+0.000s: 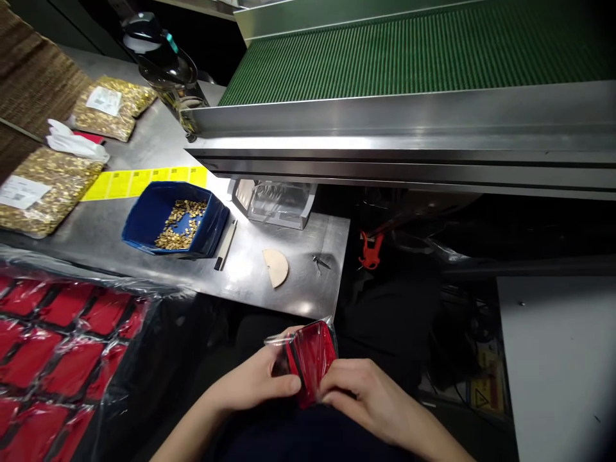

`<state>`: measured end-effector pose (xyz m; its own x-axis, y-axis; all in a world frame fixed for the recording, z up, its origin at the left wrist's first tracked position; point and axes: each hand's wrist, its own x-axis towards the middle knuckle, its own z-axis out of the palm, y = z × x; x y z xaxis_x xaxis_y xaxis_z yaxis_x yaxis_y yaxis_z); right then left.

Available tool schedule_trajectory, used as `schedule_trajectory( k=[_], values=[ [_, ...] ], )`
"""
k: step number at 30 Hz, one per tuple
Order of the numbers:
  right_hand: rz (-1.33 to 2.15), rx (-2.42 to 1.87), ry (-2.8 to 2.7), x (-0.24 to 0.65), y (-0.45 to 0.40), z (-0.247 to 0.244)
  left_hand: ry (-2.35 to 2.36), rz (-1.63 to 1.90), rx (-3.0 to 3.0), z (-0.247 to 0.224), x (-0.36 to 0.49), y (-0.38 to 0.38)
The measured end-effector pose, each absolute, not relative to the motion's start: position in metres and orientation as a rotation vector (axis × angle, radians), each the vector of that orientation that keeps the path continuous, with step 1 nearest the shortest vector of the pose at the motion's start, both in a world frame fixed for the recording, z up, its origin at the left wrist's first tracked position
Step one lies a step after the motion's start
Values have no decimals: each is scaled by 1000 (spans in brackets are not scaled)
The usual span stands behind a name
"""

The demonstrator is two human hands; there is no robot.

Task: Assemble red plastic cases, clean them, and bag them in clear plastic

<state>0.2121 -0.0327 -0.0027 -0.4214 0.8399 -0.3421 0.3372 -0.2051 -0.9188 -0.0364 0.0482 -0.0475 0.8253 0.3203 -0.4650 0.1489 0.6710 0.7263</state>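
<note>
Between my hands, in front of my body and below the metal table's near edge, is a red item with a black border in a clear plastic bag [315,353]. My left hand [262,378] grips its left side, thumb pressed on the front and fingers behind. My right hand [360,394] pinches the lower right part of the bag, with thumb and fingertips together. Loose clear film sticks out past the left fingers. Many similar red packets [72,366] lie in rows at the left, in a plastic-lined container.
On the metal table [308,295] are a blue bin [139,221] of small gold parts, a pen-like tool [226,244], a half-round beige piece [276,268], small tweezers-like metal tools [320,262] and a clear tray [274,202]. Bags of gold parts [52,186] lie left. A green conveyor [409,54] runs behind.
</note>
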Motion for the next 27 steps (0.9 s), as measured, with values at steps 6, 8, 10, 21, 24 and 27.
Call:
schedule_trajectory(
  k=[6, 8, 10, 21, 24, 27],
  values=[
    [1957, -1289, -1054, 218, -28, -1, 722, 436, 924, -52, -6, 53],
    [2017, -1258, -991, 220, -27, 5, 728, 435, 881, -52, 7, 51],
    [1993, -1258, -1122, 221, -23, 14, 739, 338, 831, -51, 22, 49],
    [974, -1413, -1506, 224, -9, 10, 846, 77, 324, -41, 51, 27],
    [797, -1499, -1511, 221, -11, 2, 861, 172, 335, -36, 45, 23],
    [823, -1571, -1349, 214, -12, -2, 881, 309, 581, -35, 39, 23]
  ],
)
